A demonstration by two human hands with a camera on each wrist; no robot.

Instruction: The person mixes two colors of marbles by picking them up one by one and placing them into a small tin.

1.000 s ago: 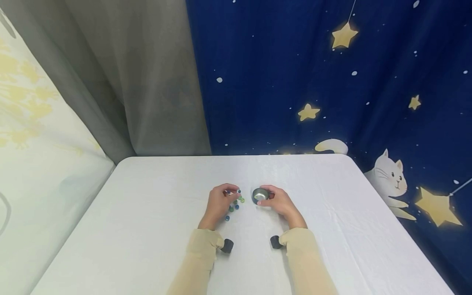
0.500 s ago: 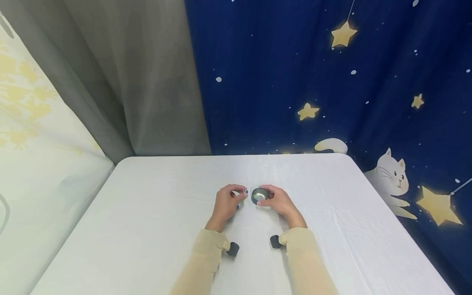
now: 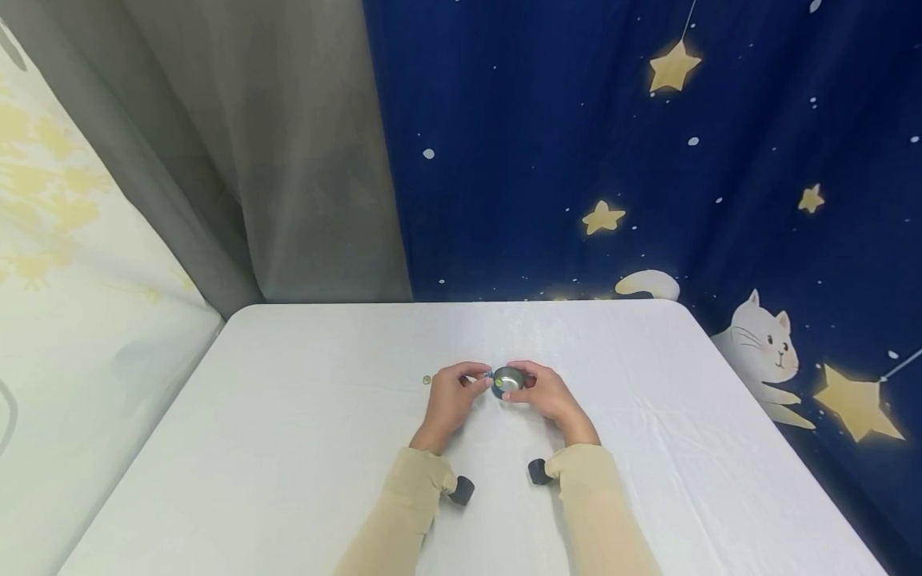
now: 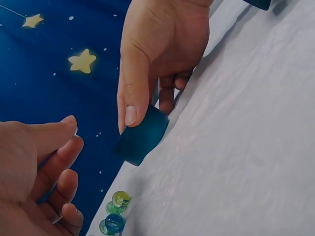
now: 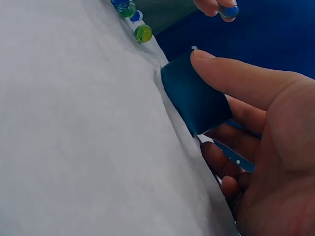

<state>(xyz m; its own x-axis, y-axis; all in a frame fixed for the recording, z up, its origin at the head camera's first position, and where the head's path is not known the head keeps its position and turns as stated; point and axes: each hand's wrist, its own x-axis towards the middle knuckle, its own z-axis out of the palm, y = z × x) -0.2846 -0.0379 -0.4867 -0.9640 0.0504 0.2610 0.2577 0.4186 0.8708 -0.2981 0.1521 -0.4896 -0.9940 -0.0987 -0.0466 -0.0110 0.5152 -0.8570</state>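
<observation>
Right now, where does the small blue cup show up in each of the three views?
Head: the small blue cup sits at table centre, held by the right hand, silvery inside visible.
Left wrist: cup mid-frame, under the right hand's thumb.
Right wrist: cup upper centre, thumb on its rim.
Shared landmark: the glass marbles beside the cup; in the head view the left hand covers them.
</observation>
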